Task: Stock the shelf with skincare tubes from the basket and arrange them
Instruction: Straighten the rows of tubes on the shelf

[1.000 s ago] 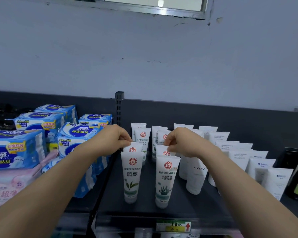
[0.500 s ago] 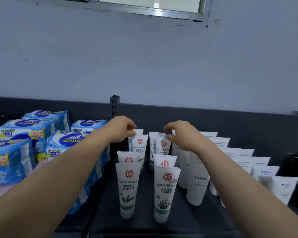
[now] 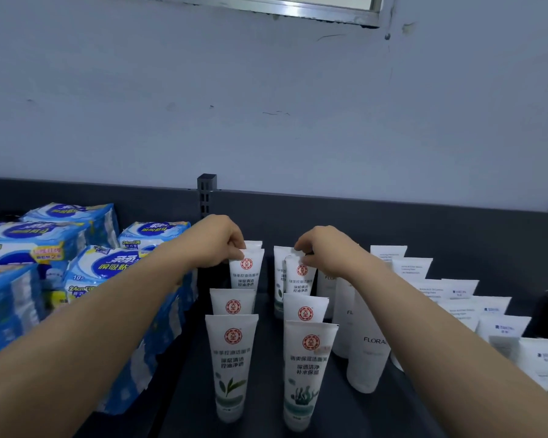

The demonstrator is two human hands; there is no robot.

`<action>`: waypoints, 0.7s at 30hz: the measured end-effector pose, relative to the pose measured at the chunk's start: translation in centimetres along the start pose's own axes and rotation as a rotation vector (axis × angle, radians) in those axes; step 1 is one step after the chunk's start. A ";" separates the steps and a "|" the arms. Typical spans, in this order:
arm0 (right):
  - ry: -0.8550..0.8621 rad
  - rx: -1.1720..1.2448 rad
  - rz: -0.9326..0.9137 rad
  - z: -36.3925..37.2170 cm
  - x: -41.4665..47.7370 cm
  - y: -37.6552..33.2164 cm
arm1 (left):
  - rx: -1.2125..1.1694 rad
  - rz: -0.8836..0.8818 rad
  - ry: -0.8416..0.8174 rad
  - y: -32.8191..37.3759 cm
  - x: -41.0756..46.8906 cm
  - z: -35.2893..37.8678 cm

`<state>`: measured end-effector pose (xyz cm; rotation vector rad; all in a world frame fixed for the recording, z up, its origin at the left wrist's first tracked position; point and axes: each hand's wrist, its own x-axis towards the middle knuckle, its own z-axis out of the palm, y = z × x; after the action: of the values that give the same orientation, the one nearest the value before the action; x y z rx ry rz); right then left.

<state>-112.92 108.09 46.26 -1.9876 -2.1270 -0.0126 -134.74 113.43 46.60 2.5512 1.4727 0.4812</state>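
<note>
Open lane of bare dark shelf (image 3: 266,358) runs between the 2 columns of red-logo tubes (image 3: 233,361), wide enough for a hand. Left side blocked by stacked blue packs (image 3: 108,273). Right side crowded by FLORAL tubes (image 3: 369,349), standing close.

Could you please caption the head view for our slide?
Left hand and right hand pinch the tops of rear red-logo tubes on the dark shelf.
</note>
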 end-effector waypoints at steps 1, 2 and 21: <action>-0.007 -0.006 0.005 0.1 0.2 -0.1 | -0.015 -0.005 0.002 -0.2 -0.5 -0.2; -0.018 -0.015 0.012 0.2 0.4 -0.2 | -0.032 -0.012 -0.004 -0.3 -1.0 -0.4; -0.021 -0.033 0.035 -0.7 -1.6 -0.9 | -0.067 0.004 -0.049 -0.9 -3.7 -0.3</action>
<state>-113.63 106.28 46.79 -2.0525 -2.1174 -0.0206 -137.31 110.70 45.87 2.4963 1.4110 0.4579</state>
